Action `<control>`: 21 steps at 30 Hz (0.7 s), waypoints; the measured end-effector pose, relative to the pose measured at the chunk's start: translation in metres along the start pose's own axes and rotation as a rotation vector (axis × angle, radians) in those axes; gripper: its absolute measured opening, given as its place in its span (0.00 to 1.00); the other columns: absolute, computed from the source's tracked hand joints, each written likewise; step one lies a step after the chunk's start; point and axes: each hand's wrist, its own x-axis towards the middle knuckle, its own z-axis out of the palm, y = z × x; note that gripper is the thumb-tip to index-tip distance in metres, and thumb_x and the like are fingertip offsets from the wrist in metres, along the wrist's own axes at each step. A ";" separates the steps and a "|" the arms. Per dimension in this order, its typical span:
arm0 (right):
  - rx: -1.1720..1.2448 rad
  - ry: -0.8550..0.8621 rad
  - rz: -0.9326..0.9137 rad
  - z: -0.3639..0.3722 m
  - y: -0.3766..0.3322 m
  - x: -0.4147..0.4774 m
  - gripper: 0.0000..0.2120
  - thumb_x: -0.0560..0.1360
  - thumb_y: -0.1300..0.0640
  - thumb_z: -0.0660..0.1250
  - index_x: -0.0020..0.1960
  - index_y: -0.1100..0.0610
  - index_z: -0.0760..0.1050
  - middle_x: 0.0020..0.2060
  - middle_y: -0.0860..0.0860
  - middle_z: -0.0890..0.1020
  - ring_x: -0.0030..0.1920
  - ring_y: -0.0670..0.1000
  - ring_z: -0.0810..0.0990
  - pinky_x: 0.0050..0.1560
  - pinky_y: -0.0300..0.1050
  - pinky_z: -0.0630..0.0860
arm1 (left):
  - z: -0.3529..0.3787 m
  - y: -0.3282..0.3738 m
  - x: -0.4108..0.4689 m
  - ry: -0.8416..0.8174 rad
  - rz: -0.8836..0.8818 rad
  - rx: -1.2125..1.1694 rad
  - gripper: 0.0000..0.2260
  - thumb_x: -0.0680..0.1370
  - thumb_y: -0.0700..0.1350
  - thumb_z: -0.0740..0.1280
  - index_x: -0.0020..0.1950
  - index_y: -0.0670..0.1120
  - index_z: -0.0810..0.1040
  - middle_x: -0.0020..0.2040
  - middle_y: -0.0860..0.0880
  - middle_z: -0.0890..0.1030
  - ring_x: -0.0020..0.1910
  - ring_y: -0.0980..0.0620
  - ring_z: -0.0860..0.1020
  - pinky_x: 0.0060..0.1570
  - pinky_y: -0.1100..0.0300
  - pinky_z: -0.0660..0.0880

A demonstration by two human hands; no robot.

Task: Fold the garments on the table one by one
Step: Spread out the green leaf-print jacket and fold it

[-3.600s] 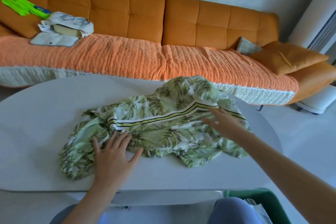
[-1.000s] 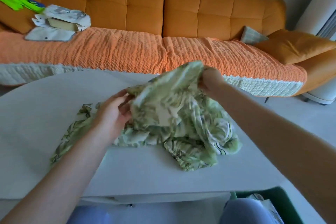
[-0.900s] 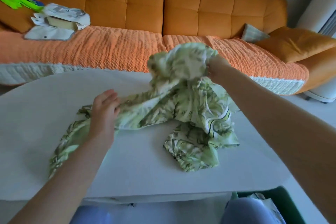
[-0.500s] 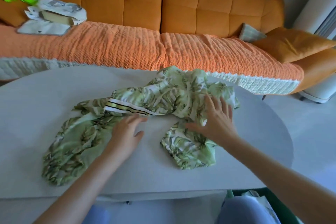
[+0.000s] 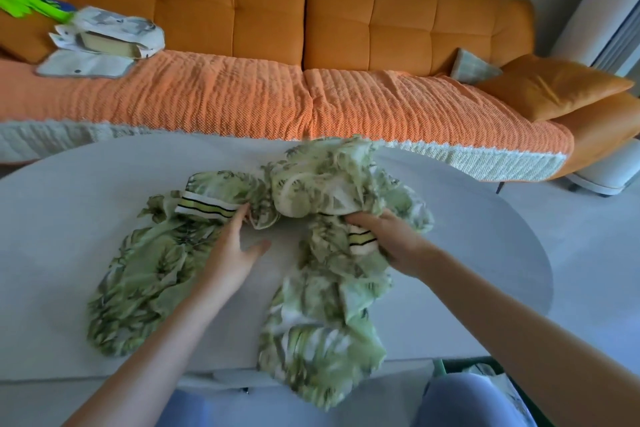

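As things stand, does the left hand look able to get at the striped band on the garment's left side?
Probably yes. The left hand has its fingertips at the end of the striped band, which lies exposed on top of the garment; nothing covers it.

Single head-worn wide-angle view, forward and down, close over the table (image 5: 69, 218), sofa (image 5: 242, 10) beyond

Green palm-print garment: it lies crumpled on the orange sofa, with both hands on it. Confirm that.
Not right. The green palm-print garment lies crumpled on the white table, not on the orange sofa behind it, as the head view shows. Both hands are on it: the left hand touches its striped band and the right hand grips the fabric.
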 end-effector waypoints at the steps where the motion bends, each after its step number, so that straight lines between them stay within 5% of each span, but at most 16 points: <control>1: 0.111 -0.038 0.008 -0.002 -0.007 -0.004 0.14 0.78 0.61 0.62 0.35 0.58 0.78 0.24 0.51 0.79 0.23 0.47 0.78 0.25 0.37 0.75 | -0.002 -0.003 0.007 0.034 0.013 0.026 0.36 0.74 0.46 0.71 0.76 0.49 0.56 0.72 0.46 0.66 0.69 0.45 0.67 0.65 0.51 0.68; 4: 0.183 -0.063 0.005 -0.015 -0.024 -0.009 0.20 0.78 0.61 0.60 0.28 0.58 0.77 0.20 0.50 0.75 0.19 0.46 0.74 0.22 0.35 0.72 | -0.010 -0.016 0.029 0.101 0.008 0.384 0.42 0.71 0.53 0.72 0.77 0.51 0.51 0.72 0.39 0.64 0.69 0.38 0.64 0.64 0.42 0.66; 6: 0.044 0.085 -0.027 -0.027 -0.032 -0.002 0.07 0.76 0.61 0.64 0.43 0.63 0.79 0.32 0.56 0.82 0.31 0.52 0.82 0.36 0.43 0.81 | -0.012 -0.023 0.038 0.127 -0.023 0.521 0.33 0.73 0.56 0.70 0.75 0.53 0.60 0.70 0.38 0.66 0.70 0.37 0.61 0.66 0.42 0.63; 10: -0.144 0.537 -0.015 -0.064 -0.023 0.042 0.21 0.70 0.61 0.72 0.61 0.65 0.72 0.51 0.61 0.80 0.45 0.58 0.80 0.47 0.53 0.79 | -0.015 -0.023 0.044 0.273 0.088 0.480 0.17 0.76 0.53 0.64 0.62 0.48 0.78 0.49 0.40 0.79 0.56 0.37 0.73 0.54 0.46 0.70; 13: -0.455 0.668 0.067 -0.075 -0.013 0.067 0.46 0.68 0.61 0.73 0.76 0.57 0.47 0.72 0.60 0.57 0.71 0.63 0.59 0.69 0.62 0.61 | -0.012 -0.014 0.043 0.326 0.213 0.353 0.22 0.76 0.45 0.66 0.70 0.49 0.69 0.49 0.47 0.77 0.51 0.44 0.74 0.47 0.50 0.72; 16: -0.747 0.667 -0.052 -0.049 -0.001 0.060 0.55 0.66 0.72 0.66 0.74 0.50 0.29 0.73 0.54 0.32 0.74 0.59 0.36 0.73 0.60 0.37 | -0.007 -0.004 0.038 0.377 0.223 0.281 0.34 0.74 0.38 0.70 0.75 0.48 0.57 0.61 0.41 0.74 0.57 0.42 0.74 0.51 0.48 0.73; 18: -0.857 0.638 -0.322 -0.020 0.012 0.041 0.54 0.62 0.75 0.63 0.75 0.46 0.36 0.73 0.49 0.36 0.74 0.55 0.39 0.73 0.59 0.39 | -0.007 -0.008 0.039 0.389 0.272 0.283 0.33 0.72 0.35 0.71 0.72 0.44 0.60 0.64 0.39 0.73 0.60 0.40 0.74 0.54 0.48 0.74; 21: -1.118 0.557 -0.749 0.020 0.046 0.011 0.37 0.61 0.71 0.67 0.66 0.50 0.66 0.66 0.52 0.63 0.64 0.53 0.59 0.66 0.54 0.63 | -0.007 -0.011 0.042 0.376 0.279 0.230 0.27 0.70 0.34 0.73 0.64 0.41 0.65 0.58 0.39 0.75 0.55 0.41 0.75 0.46 0.56 0.71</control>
